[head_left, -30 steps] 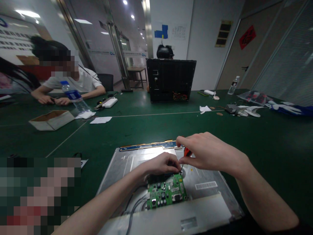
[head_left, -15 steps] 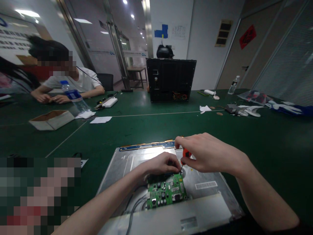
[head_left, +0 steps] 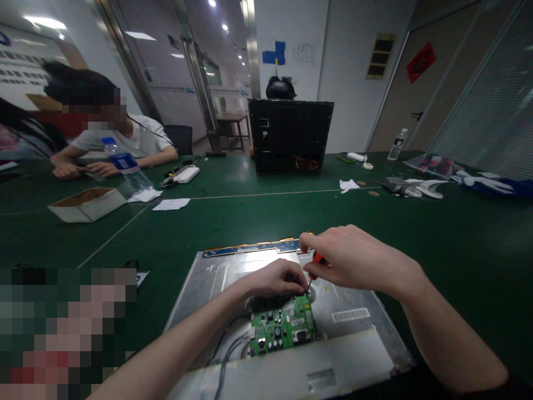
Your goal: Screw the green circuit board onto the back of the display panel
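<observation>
While the right hand [head_left: 358, 261] is closed around the small orange-handled screwdriver [head_left: 318, 259], pinching its handle between thumb and fingertips, the left hand [head_left: 272, 280] is curled with its fingertips down on the far edge of the green printed circuit board [head_left: 283, 328], right where the screwdriver's thin shaft comes down; whether those fingertips pinch anything cannot be told. That board lies directly under and just nearer than the left hand, on the flat silver metal back panel [head_left: 353, 311] that rests on the green felt-covered counter [head_left: 250, 216]. The fingers hide the spot under the tip, so no screw can be made out. Judging from this, the work goes best if the shaft stands as upright as possible over the fastener, with firm downward pressure from the right hand so the tip does not slip onto the board's components, and if the left fingertips press the board flat but clear of the tip. Below the left wrist loop grey cables [head_left: 227, 353], and a narrow blue strip board [head_left: 254, 248] lies along the panel's edge just beyond both hands; neither is touched.
</observation>
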Demonstrator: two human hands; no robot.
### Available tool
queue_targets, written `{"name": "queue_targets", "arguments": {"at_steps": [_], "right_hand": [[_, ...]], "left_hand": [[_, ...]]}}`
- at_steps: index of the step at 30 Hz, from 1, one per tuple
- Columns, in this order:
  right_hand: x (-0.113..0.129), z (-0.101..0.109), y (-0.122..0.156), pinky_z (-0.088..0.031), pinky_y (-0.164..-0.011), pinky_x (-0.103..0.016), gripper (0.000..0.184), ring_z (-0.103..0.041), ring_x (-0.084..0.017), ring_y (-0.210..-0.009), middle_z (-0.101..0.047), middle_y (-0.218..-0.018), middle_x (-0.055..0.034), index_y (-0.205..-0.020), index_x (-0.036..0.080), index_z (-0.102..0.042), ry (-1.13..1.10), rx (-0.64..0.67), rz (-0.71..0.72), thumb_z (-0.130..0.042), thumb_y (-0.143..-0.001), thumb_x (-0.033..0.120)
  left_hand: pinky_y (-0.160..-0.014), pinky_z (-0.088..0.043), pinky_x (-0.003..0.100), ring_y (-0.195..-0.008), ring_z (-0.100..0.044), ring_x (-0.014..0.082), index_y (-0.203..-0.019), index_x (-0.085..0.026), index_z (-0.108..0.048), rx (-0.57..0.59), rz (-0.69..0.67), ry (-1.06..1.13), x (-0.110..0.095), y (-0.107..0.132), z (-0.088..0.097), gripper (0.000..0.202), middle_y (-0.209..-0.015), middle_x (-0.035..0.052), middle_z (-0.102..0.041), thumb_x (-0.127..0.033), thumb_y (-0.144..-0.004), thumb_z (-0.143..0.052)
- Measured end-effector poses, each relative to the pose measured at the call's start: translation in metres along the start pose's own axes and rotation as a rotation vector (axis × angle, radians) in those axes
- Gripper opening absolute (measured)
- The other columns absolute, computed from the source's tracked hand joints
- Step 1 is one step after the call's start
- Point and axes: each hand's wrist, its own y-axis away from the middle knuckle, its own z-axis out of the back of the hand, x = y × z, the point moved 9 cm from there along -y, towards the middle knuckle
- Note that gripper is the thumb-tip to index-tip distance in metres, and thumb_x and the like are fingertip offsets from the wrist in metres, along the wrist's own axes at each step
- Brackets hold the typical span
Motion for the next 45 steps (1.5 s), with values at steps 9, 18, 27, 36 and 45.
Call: {"name": "queue_targets", "arguments": {"at_steps": [9, 18, 27, 36, 45], "right_hand": [[0.0042, 0.0004, 0.0012, -0.03, -0.054, -0.028, 0.017, -0.063, -0.019, -0.07, -0.071, -0.085, -0.004, -0.102, 0.019, -0.057, -0.023, 0.006, 0.043, -0.058, -0.089, 0.031], [-0.0018, -0.0015, -0.0009, -0.028, -0.054, -0.028, 0.012, -0.063, -0.018, -0.067, -0.07, -0.079, -0.0025, -0.097, 0.021, -0.062, 0.043, 0.006, -0.015, -0.054, -0.093, 0.03], [0.0059, 0.0016, 0.0014, -0.028, -0.054, -0.028, 0.015, -0.062, -0.019, -0.071, -0.07, -0.085, -0.0034, -0.099, 0.019, -0.058, -0.023, -0.006, 0.05, -0.057, -0.088, 0.031], [0.0005, -0.0008, -0.0014, -0.026, -0.053, -0.028, 0.016, -0.062, -0.019, -0.066, -0.07, -0.077, -0.0029, -0.095, 0.021, -0.063, 0.045, 0.015, -0.014, -0.054, -0.092, 0.034], [0.0017, 0.001, 0.0005, -0.026, -0.053, -0.028, 0.017, -0.063, -0.019, -0.069, -0.071, -0.079, -0.0021, -0.096, 0.023, -0.064, 0.008, 0.009, 0.001, -0.058, -0.089, 0.037]], "left_hand": [[-0.071, -0.045, 0.023, -0.075, -0.06, 0.0158, -0.082, -0.018, -0.074, -0.01, 0.004, 0.005, 0.0001, -0.0006, 0.0009, 0.012, -0.077, -0.0011, -0.068, -0.03, -0.083, -0.074], [-0.073, -0.046, 0.023, -0.076, -0.061, 0.0159, -0.086, -0.017, -0.073, 0.002, -0.013, 0.002, -0.0013, -0.0001, -0.0004, 0.008, -0.081, 0.0002, -0.069, -0.024, -0.084, -0.072], [-0.073, -0.045, 0.023, -0.076, -0.061, 0.0159, -0.082, -0.018, -0.073, -0.012, -0.013, -0.015, 0.0, -0.0014, 0.0017, 0.005, -0.076, -0.0013, -0.068, -0.022, -0.083, -0.073], [-0.07, -0.046, 0.022, -0.074, -0.061, 0.0155, -0.085, -0.016, -0.073, 0.001, -0.046, 0.015, -0.0036, -0.0008, -0.0003, 0.005, -0.079, -0.0003, -0.069, -0.018, -0.082, -0.07], [-0.071, -0.045, 0.022, -0.075, -0.061, 0.0158, -0.085, -0.017, -0.073, -0.005, -0.047, -0.004, -0.0004, -0.0013, 0.0011, 0.006, -0.078, -0.0007, -0.068, -0.022, -0.083, -0.072]]}}
